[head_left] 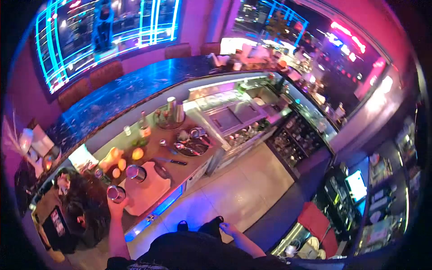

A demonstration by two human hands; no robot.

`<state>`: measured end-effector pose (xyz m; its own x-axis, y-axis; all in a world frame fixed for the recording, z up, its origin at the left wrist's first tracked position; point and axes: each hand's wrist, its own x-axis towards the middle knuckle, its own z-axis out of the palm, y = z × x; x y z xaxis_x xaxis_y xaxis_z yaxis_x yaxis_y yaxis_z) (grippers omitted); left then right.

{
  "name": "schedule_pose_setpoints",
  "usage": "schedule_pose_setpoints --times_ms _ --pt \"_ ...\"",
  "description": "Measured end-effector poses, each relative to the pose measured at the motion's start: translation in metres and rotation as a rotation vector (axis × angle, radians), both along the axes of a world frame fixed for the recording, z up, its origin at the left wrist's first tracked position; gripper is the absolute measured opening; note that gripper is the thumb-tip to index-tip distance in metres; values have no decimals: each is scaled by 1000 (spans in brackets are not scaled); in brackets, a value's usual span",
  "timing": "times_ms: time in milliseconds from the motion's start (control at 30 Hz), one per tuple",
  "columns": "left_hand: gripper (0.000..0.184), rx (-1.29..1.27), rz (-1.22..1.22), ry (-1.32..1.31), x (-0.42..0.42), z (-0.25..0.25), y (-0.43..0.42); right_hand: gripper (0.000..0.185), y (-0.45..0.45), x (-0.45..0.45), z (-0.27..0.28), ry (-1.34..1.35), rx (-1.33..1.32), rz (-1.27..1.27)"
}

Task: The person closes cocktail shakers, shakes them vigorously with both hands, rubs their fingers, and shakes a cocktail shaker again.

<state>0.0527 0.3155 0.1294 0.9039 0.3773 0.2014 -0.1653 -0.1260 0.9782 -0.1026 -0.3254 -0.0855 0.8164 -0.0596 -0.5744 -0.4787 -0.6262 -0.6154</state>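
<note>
My left hand (118,208) is wrapped round a metal cup (116,194) at the near left edge of a pale cutting board (150,191). A second metal cup (135,173) stands on the board, a little to the right and further back. Several yellow fruits (137,154) lie behind it, and a knife (177,162) rests on the counter to the right of them. My right hand (228,228) hangs low over the floor, away from the counter; its fingers are small and blurred, so their pose is unclear.
A round tray (196,150) of bar tools and a bottle (144,126) are on the counter. Behind runs a raised blue-lit bar top (148,81). A metal sink unit (234,117) stands further right, and a lit screen (356,185) at the right.
</note>
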Motion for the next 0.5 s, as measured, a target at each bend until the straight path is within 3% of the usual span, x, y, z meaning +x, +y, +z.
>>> schedule_pose_setpoints --times_ms 133,233,300,333,433,500 --pt "91 142 -65 42 4 -16 5 46 -14 -25 -124 -122 -81 -59" --pt "86 214 -84 117 -1 14 -12 44 3 -42 -34 78 58 -133" --pt "79 116 -139 205 -4 24 -13 43 -9 -66 -64 210 106 -141" --pt "82 166 -86 28 0 -5 -6 42 -16 -74 -76 336 121 -127" --pt "99 345 -59 28 -7 -17 -20 42 -11 -102 -71 183 8 -102" --pt "100 300 -83 54 0 -12 -23 44 -14 -108 -69 181 19 -172"
